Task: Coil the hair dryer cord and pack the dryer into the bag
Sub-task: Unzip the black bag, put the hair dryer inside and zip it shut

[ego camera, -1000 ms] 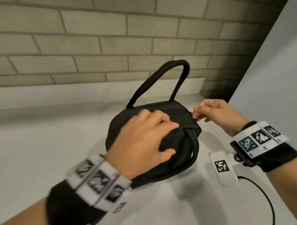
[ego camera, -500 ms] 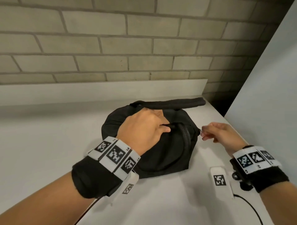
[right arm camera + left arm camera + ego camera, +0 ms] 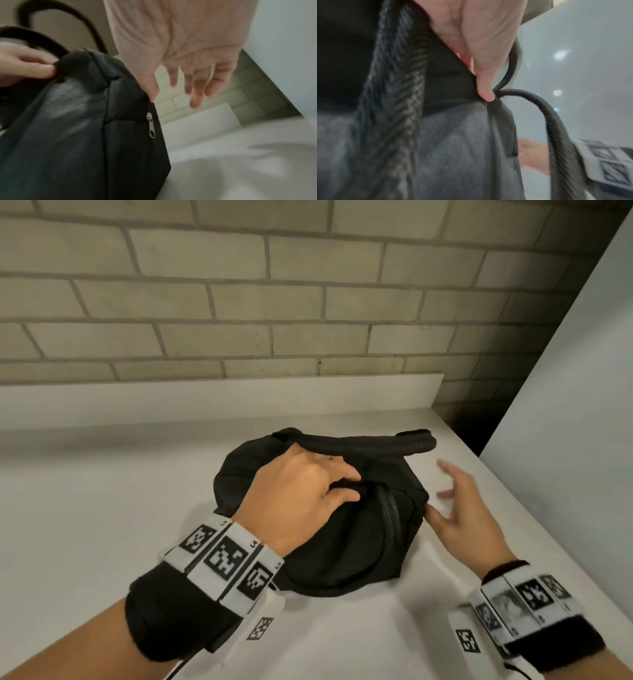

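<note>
One black bag (image 3: 342,546) lying flat on the white counter (image 3: 85,508), centre of view, zipped. Two handles (image 3: 370,445): one stretched across at 12 o'clock, the other draped over the top. Left hand (image 3: 301,501) on the bag from 9 o'clock, fingers curled, pinching a fold of fabric by the draped handle. Right hand (image 3: 459,508) at 3 o'clock, released, fingers splayed, thumb tip just touching the bag's end. One silver zipper pull (image 3: 150,127) hanging at that end, below the thumb. Hair dryer and cord out of sight. Brick wall (image 3: 308,302) behind.
</note>
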Available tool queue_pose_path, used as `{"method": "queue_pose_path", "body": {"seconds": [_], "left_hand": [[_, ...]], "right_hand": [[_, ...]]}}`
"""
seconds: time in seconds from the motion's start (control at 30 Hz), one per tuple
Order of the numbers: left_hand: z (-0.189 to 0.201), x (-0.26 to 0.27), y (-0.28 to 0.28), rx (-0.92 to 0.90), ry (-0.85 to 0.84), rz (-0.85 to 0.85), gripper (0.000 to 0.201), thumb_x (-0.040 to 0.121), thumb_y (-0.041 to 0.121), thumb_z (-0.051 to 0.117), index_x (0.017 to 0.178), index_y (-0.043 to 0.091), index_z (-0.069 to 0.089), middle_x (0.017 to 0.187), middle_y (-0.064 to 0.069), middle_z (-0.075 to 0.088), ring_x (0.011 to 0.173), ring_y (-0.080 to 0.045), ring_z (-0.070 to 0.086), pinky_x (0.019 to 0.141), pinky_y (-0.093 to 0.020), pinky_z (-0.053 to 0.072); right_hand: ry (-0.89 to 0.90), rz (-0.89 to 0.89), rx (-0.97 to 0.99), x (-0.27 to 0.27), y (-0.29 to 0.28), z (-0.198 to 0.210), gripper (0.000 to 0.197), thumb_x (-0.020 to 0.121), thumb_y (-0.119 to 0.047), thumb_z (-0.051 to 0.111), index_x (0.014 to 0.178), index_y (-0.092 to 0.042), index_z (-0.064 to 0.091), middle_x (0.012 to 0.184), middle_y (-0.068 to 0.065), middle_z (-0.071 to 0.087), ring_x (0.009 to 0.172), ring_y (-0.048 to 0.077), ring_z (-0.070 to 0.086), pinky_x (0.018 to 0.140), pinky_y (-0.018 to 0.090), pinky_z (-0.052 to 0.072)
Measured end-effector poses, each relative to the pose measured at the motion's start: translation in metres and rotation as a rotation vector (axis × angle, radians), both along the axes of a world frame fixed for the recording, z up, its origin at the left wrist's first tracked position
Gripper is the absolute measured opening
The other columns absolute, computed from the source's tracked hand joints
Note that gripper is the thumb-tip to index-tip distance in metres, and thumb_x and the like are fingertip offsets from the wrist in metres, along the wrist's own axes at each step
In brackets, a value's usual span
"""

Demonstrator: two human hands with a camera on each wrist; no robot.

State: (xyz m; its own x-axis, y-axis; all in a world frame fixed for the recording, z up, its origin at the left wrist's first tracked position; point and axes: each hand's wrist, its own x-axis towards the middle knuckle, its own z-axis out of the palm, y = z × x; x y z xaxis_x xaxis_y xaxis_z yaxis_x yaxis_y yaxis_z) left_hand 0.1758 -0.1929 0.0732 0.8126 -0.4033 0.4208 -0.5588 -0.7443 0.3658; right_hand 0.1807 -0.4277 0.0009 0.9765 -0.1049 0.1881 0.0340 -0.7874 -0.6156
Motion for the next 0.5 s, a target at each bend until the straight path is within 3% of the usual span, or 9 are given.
{"method": "queue_pose_path", "body": {"seconds": [0.03, 0.1, 0.17, 0.23, 0.3, 0.37, 0.43, 0.5], "left_hand": [[0.001, -0.003, 0.007, -0.024, -0.003, -0.014, 0.035, 0.079, 0.050, 0.050, 0.108, 0.034, 0.063, 0.109, 0.014, 0.063, 0.106, -0.008, 0.047, 0.088, -0.019, 0.032], [-0.002, -0.009, 0.025, -0.104, -0.047, -0.025, 0.039, 0.076, 0.053, 0.047, 0.104, 0.032, 0.064, 0.102, 0.015, 0.059, 0.100, -0.004, 0.045, 0.091, -0.018, 0.028], [-0.012, -0.018, 0.047, -0.225, -0.099, 0.042, 0.031, 0.077, 0.050, 0.049, 0.099, 0.034, 0.063, 0.099, 0.025, 0.049, 0.100, 0.003, 0.042, 0.092, -0.017, 0.029], [-0.023, -0.028, 0.064, -0.378, -0.041, 0.120, 0.025, 0.074, 0.049, 0.050, 0.095, 0.042, 0.062, 0.101, 0.032, 0.045, 0.103, 0.010, 0.040, 0.085, -0.010, 0.036], [-0.035, -0.037, 0.072, -0.491, 0.060, 0.137, 0.025, 0.071, 0.051, 0.050, 0.094, 0.048, 0.059, 0.103, 0.034, 0.045, 0.105, 0.005, 0.044, 0.070, 0.001, 0.037], [-0.044, -0.045, 0.075, -0.499, 0.109, 0.125, 0.032, 0.070, 0.051, 0.049, 0.101, 0.051, 0.055, 0.107, 0.035, 0.045, 0.107, 0.005, 0.045, 0.064, 0.005, 0.036], [-0.049, -0.050, 0.078, -0.507, 0.117, 0.090, 0.037, 0.071, 0.047, 0.050, 0.107, 0.052, 0.052, 0.111, 0.036, 0.044, 0.112, 0.010, 0.043, 0.075, 0.005, 0.036], [-0.053, -0.051, 0.084, -0.537, 0.086, 0.043, 0.039, 0.072, 0.042, 0.051, 0.110, 0.050, 0.051, 0.115, 0.034, 0.044, 0.118, 0.005, 0.044, 0.093, -0.002, 0.034]], "right_hand": [[-0.121, 0.053, -0.009, -0.006, 0.005, 0.005, 0.074, 0.077, -0.013, 0.064, 0.137, -0.022, 0.022, 0.145, 0.004, 0.027, 0.113, 0.014, 0.044, 0.096, 0.044, 0.042], [-0.262, 0.198, -0.041, -0.017, 0.014, 0.017, 0.094, 0.069, -0.023, 0.067, 0.139, -0.029, 0.005, 0.151, -0.005, 0.009, 0.135, 0.012, 0.022, 0.110, 0.038, 0.024], [-0.326, 0.275, -0.125, -0.022, 0.023, 0.025, 0.106, 0.062, -0.043, 0.065, 0.137, -0.032, -0.008, 0.151, -0.008, -0.005, 0.140, 0.001, -0.006, 0.112, 0.029, 0.009], [-0.415, 0.302, -0.189, -0.018, 0.037, 0.034, 0.113, 0.058, -0.061, 0.061, 0.137, -0.028, -0.012, 0.149, -0.004, -0.012, 0.138, 0.000, -0.017, 0.114, 0.035, 0.005], [-0.446, 0.315, -0.179, -0.012, 0.053, 0.051, 0.116, 0.055, -0.066, 0.060, 0.138, -0.022, -0.008, 0.151, 0.007, -0.004, 0.139, 0.007, -0.011, 0.114, 0.046, 0.005], [-0.437, 0.366, -0.196, -0.008, 0.069, 0.071, 0.102, 0.061, -0.065, 0.058, 0.138, -0.020, 0.008, 0.149, 0.011, 0.024, 0.139, 0.013, 0.011, 0.114, 0.051, 0.008], [-0.544, 0.473, -0.274, -0.008, 0.088, 0.086, 0.062, 0.074, -0.053, 0.055, 0.127, -0.024, 0.040, 0.128, 0.004, 0.058, 0.125, 0.016, 0.042, 0.111, 0.052, 0.020], [-0.562, 0.613, -0.248, -0.010, 0.102, 0.107, 0.025, 0.077, -0.035, 0.057, 0.099, -0.025, 0.063, 0.092, -0.003, 0.072, 0.092, 0.013, 0.062, 0.103, 0.047, 0.035]]}}
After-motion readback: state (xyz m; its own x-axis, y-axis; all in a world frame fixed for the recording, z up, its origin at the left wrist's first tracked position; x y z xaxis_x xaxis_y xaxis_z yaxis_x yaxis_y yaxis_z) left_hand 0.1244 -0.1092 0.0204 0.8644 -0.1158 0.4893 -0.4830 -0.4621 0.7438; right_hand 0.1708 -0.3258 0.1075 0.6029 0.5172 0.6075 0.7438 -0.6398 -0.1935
